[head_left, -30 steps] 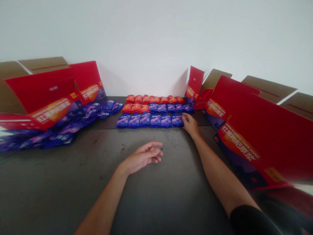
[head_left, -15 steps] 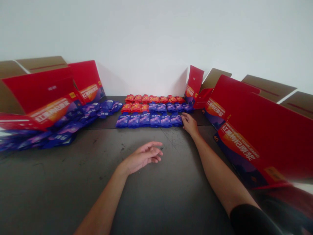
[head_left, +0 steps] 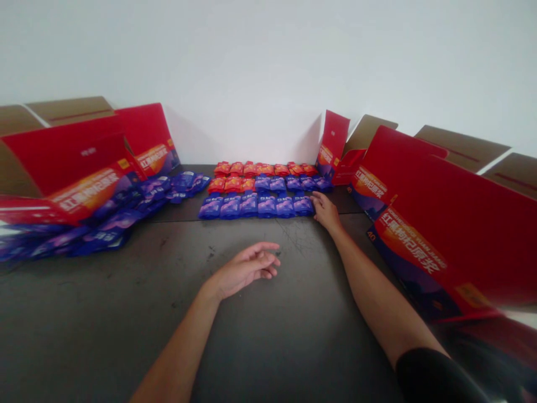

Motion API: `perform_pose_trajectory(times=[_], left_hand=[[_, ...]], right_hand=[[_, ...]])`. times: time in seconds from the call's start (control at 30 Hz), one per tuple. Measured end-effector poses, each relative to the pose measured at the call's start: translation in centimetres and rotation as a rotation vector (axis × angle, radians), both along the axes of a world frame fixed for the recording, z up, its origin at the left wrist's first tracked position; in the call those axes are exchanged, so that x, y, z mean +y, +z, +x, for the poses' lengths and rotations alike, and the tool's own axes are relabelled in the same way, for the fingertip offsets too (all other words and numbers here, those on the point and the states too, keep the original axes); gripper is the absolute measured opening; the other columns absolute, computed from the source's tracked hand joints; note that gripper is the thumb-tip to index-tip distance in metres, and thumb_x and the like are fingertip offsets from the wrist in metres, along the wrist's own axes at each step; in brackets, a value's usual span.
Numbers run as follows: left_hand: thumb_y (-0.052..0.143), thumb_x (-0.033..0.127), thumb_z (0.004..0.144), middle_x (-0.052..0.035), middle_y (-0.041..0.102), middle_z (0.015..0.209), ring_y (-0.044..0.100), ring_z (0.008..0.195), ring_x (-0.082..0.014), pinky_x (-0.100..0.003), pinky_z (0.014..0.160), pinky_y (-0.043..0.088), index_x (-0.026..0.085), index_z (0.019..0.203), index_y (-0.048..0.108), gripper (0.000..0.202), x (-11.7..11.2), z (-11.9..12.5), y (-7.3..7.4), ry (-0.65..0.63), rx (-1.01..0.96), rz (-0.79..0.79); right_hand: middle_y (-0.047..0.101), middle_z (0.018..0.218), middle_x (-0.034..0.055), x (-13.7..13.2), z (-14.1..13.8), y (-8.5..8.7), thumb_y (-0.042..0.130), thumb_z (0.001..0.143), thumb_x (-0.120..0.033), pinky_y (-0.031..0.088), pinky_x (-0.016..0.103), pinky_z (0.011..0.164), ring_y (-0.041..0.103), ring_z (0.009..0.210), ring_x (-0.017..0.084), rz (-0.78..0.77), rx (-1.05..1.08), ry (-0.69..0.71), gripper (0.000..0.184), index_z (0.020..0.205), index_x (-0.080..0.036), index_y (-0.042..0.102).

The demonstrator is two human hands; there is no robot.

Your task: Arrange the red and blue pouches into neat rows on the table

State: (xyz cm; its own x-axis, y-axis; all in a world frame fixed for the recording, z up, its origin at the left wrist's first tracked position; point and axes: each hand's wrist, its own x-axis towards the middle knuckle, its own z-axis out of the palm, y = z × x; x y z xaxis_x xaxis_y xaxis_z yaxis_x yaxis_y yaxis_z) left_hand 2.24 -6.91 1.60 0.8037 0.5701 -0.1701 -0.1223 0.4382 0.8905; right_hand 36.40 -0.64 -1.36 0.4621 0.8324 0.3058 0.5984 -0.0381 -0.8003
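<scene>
My left hand [head_left: 247, 270] hovers over the dark table, palm turned inward and fingers loosely spread, with nothing in it. Farther forward, my right hand [head_left: 325, 212] rests at the right end of the front row, its fingertips against the edge of a blue-purple pouch [head_left: 302, 205]; finger and thumb look apart. That row is all blue-purple pouches lying side by side. Behind it lies a middle row of red-orange pouches [head_left: 233, 184] on the left and blue-purple pouches [head_left: 277, 184] on the right. A back row of red pouches [head_left: 264, 169] runs along the wall.
A heap of loose blue-purple pouches [head_left: 121, 218] spills from an open red carton [head_left: 62, 151] at the left. Large open red cartons [head_left: 461, 229] line the right side, close to my right forearm. A white wall [head_left: 251, 73] stands behind the table [head_left: 138, 313].
Almost nothing differs. The view has shifted very slightly, and both hands stay in the same places.
</scene>
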Motion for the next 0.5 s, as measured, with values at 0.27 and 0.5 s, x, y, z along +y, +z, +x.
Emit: perform_pose_trajectory(times=[0.27, 0.5], left_hand=[[0.074, 0.030, 0.088, -0.0093, 0.069, 0.099, 0.067, 0.080, -0.0147, -0.031, 0.079, 0.049, 0.017, 0.123, 0.064, 0.040, 0.1, 0.2, -0.1, 0.058, -0.028, -0.094], [0.076, 0.029, 0.084, -0.0095, 0.071, 0.092, 0.069, 0.073, -0.0151, -0.030, 0.075, 0.051, 0.015, 0.117, 0.065, 0.038, 0.6, 0.7, -1.1, 0.083, -0.097, -0.186]], right_hand=[[0.072, 0.115, 0.0139, -1.2, -1.5, 2.0, 0.045, 0.095, -0.053, 0.053, 0.029, 0.058, 0.067, 0.064, 0.018, 0.162, -0.033, -0.160, 0.051, 0.129, -0.018, 0.061], [0.070, 0.086, 0.0066, -3.9, -12.1, 8.9, 0.054, 0.093, -0.061, 0.050, 0.030, 0.065, 0.065, 0.068, 0.020, 0.348, -0.118, -0.066, 0.045, 0.113, -0.021, 0.057]])
